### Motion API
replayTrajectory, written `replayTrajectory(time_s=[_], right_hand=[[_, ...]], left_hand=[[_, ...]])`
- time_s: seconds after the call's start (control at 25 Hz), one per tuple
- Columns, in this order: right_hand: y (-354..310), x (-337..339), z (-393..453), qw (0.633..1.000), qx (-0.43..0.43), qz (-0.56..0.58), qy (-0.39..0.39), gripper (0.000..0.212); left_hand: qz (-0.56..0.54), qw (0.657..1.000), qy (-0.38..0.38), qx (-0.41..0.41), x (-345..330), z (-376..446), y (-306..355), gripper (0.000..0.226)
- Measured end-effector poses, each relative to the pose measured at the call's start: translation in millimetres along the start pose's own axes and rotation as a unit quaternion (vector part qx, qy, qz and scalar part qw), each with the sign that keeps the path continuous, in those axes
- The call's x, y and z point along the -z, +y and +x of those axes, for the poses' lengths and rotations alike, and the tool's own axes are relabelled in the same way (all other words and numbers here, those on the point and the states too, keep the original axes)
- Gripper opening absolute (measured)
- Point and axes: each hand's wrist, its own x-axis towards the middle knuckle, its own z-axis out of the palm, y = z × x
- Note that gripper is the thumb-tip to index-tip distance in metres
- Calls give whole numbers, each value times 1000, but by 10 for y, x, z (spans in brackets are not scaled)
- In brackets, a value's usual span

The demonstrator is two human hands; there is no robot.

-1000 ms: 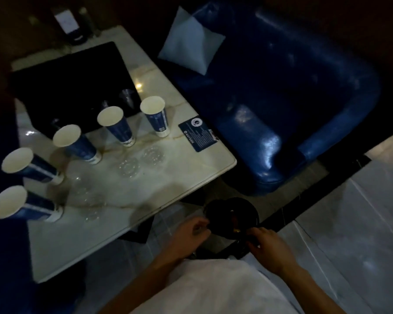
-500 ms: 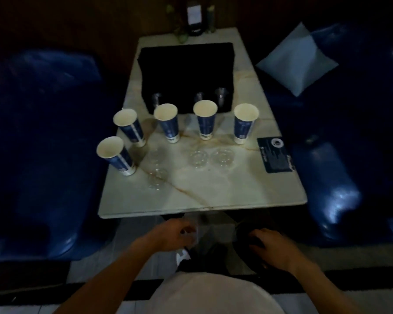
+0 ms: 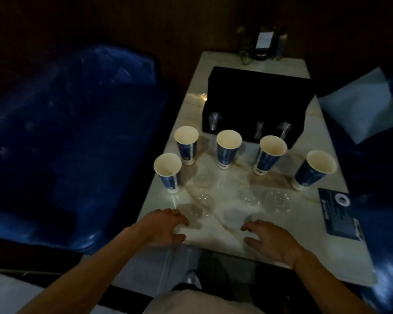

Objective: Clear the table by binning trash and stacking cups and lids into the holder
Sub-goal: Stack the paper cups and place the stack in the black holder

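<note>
Five blue paper cups [image 3: 227, 148] stand upright mid-table before the black box holder [image 3: 256, 105], with clear plastic lids [image 3: 276, 200] lying flat nearer. Both the left hand [image 3: 166, 226] and right hand [image 3: 271, 240] hover spread and empty. The lids look light, flimsy and slippery: best pinched at the rim.

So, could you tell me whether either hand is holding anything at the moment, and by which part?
Nothing is held: the left hand and right hand are both open and empty over the pale marble table.
</note>
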Motion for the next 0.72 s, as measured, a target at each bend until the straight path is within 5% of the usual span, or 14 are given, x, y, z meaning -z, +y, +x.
replayTrajectory(time_s=[0.36, 0.72], right_hand=[[-866, 895, 1204, 960, 141, -49, 235, 53], [-1259, 1302, 2557, 956, 175, -167, 167, 93]], left_hand=[[-7, 948, 315, -34, 819, 39, -544, 53], [-25, 979, 173, 105, 1058, 570, -659, 96]])
